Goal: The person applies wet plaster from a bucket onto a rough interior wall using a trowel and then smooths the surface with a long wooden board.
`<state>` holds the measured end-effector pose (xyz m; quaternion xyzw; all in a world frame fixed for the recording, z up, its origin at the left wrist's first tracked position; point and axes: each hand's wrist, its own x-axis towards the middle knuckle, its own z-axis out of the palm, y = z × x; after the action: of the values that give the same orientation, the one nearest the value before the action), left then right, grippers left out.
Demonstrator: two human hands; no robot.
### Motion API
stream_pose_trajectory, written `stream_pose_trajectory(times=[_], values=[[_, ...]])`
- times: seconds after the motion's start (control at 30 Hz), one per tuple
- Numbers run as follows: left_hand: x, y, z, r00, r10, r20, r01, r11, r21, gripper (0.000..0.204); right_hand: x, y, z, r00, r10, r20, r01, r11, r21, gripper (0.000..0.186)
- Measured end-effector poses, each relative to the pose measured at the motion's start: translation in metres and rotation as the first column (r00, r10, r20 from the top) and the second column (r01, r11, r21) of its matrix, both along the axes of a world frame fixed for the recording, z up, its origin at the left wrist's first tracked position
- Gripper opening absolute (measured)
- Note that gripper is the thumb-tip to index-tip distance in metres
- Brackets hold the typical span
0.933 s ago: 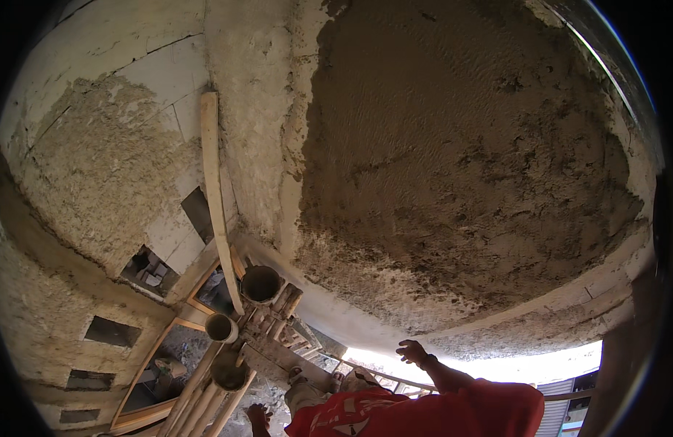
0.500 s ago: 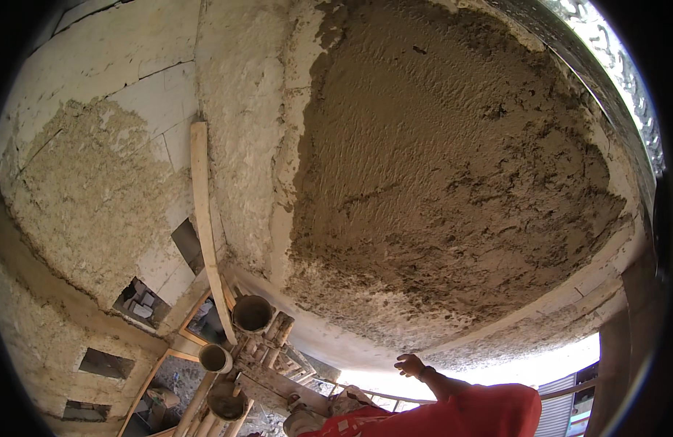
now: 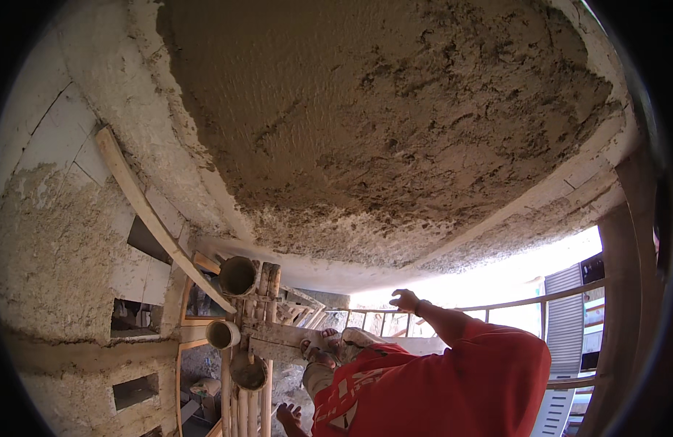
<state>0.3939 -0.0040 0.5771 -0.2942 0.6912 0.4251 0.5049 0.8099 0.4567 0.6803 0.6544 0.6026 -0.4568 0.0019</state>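
My right hand (image 3: 406,300), with a dark band at its wrist, hangs in the air beside my red shirt. Its fingers are loosely curled and apart, and nothing shows in them. Low in the picture my left hand (image 3: 289,416) has its fingers spread, and it looks bare too. Nearest to it is a bucket (image 3: 249,373) of greyish mix, with a short pale handle at its rim. A smaller pale bucket (image 3: 223,335) and a dark bucket (image 3: 238,276) stand farther along the poles. Wet brown plaster (image 3: 395,124) covers the wall ahead, rougher toward its lower edge.
A long wooden board (image 3: 143,204) leans against the left wall. Round wooden poles (image 3: 267,291) and a plank (image 3: 282,335) lie by my feet. The block wall (image 3: 45,269) at left has square openings. A railing (image 3: 497,309) runs along the bright gap at right.
The view has swung, so the wall patch sits higher and farther left, and more of my shirt shows. My left hand has come into view. The buckets appear to stand unmoved.
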Motion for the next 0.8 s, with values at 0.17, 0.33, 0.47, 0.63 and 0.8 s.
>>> stream_pose_trajectory(times=[0.17, 0.33, 0.47, 0.63, 0.8], values=[[0.040, -0.018, 0.003, 0.999, 0.019, 0.027, -0.019, 1.000, 0.016, 0.052, 0.018, -0.002, 0.009, 0.986, -0.165, 0.004, 0.163, 0.973, -0.163, 0.048], [0.047, -0.012, 0.028, 0.998, 0.062, -0.022, -0.062, 0.998, 0.028, 0.054, 0.032, -0.005, 0.003, 0.987, -0.163, 0.012, 0.162, 0.964, -0.213, 0.044], [0.042, -0.009, 0.035, 0.994, 0.098, -0.054, -0.096, 0.995, 0.032, 0.057, 0.024, -0.003, 0.005, 0.985, -0.172, 0.009, 0.167, 0.944, -0.283, 0.038], [0.052, -0.010, 0.040, 0.988, 0.132, -0.081, -0.130, 0.991, 0.027, 0.050, 0.000, 0.005, 0.008, 0.989, -0.144, 0.017, 0.143, 0.947, -0.286, 0.038], [0.067, -0.045, 0.026, 0.988, 0.149, -0.031, -0.149, 0.989, 0.009, 0.051, -0.059, 0.011, 0.031, 0.996, -0.057, 0.075, 0.078, 0.943, -0.324, 0.039]])
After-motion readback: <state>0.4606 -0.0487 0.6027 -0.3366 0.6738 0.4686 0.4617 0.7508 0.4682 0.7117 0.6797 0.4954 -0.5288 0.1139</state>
